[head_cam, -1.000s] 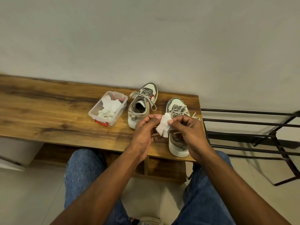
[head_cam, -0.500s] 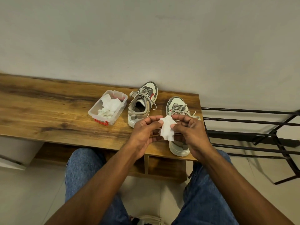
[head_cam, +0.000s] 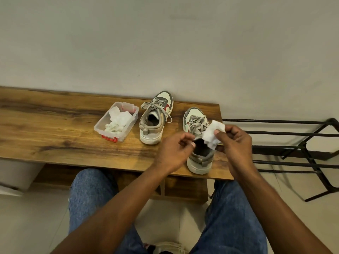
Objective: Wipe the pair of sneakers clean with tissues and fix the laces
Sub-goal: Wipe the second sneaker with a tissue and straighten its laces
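Observation:
Two grey and white sneakers with red marks stand on the wooden bench, toes toward the wall. The left sneaker has loose grey laces spilling over its side. Above the right sneaker my right hand pinches a white tissue between thumb and fingers. My left hand hovers just left of that sneaker's opening, fingers curled and apart from the tissue, holding nothing that I can see.
A clear plastic box with a red latch holds crumpled tissues, left of the sneakers. A black metal rack stands right of the bench. The wall runs right behind the bench. My knees in jeans sit below its front edge.
Both hands held the tissue together before; now my left hand has let go and my right hand has carried the tissue to the right, over the right sneaker's laces.

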